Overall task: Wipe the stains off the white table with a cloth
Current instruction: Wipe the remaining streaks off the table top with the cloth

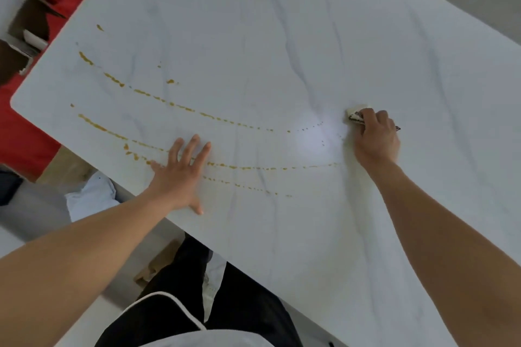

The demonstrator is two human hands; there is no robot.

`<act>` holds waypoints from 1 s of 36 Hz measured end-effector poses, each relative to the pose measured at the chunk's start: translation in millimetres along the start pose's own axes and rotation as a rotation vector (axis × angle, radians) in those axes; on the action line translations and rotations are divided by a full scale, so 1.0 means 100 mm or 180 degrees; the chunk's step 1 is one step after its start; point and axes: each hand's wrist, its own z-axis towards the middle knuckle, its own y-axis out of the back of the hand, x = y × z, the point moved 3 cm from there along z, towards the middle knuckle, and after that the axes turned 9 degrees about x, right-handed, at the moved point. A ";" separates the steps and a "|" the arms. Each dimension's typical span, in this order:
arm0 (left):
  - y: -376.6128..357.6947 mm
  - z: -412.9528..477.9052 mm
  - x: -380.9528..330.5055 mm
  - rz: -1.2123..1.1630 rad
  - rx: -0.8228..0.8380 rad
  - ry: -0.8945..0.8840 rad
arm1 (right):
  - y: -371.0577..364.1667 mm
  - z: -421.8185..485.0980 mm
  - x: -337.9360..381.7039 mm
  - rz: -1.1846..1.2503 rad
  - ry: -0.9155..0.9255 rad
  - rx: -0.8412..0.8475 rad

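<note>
Stains [248,168] of a yellow-brown liquid are laid in long dotted arcs across the near left half of the white worktop [296,36]. Nearest the edge, the left hand [178,177] is pressed flat on the worktop with fingers straight and spread, so nothing is held in its grip; two arcs pass under or just beside it. It is judged to serve as a brace and should be lifted before the wipe reaches it.

Farther in and to the right, the cloth [355,115] is held bunched against the worktop under the right hand [376,139], whose grip is curled over it; only a pale corner with a dark pattern is shown. The cloth is placed just beyond the right ends of the arcs.

For a good stroke, firm downward pressure should be applied and the cloth drawn leftward along each arc in turn, a clean face being turned out once soiled. The farthest blots, toward the left corner, are judged to call for a long reach.
</note>
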 end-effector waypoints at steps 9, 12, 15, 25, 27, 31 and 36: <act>0.00 0.01 0.01 -0.0009 -0.0029 -0.0028 | -0.23 -0.31 -0.01 -0.0389 0.1065 -0.0212; 0.00 0.02 0.00 -0.0005 -0.0025 -0.0028 | -0.19 -0.20 -0.05 0.0148 0.0116 -0.0317; -0.01 0.01 0.01 -0.0009 -0.0035 -0.0026 | -0.27 -0.34 0.10 0.0058 0.0304 -0.0321; -0.02 0.00 0.00 0.0008 -0.0061 -0.0043 | -0.32 -0.43 0.13 0.0042 0.0379 -0.0291; -0.02 -0.01 0.00 0.0021 -0.0064 -0.0037 | -0.39 -0.55 0.19 -0.0066 0.0546 -0.0292; -0.02 0.00 0.00 0.0051 -0.0075 -0.0039 | -0.53 -0.78 0.22 -0.0635 0.1965 0.0039; -0.03 0.00 -0.01 0.0045 -0.0074 -0.0033 | -0.41 -0.61 0.15 -0.0136 0.0747 -0.0145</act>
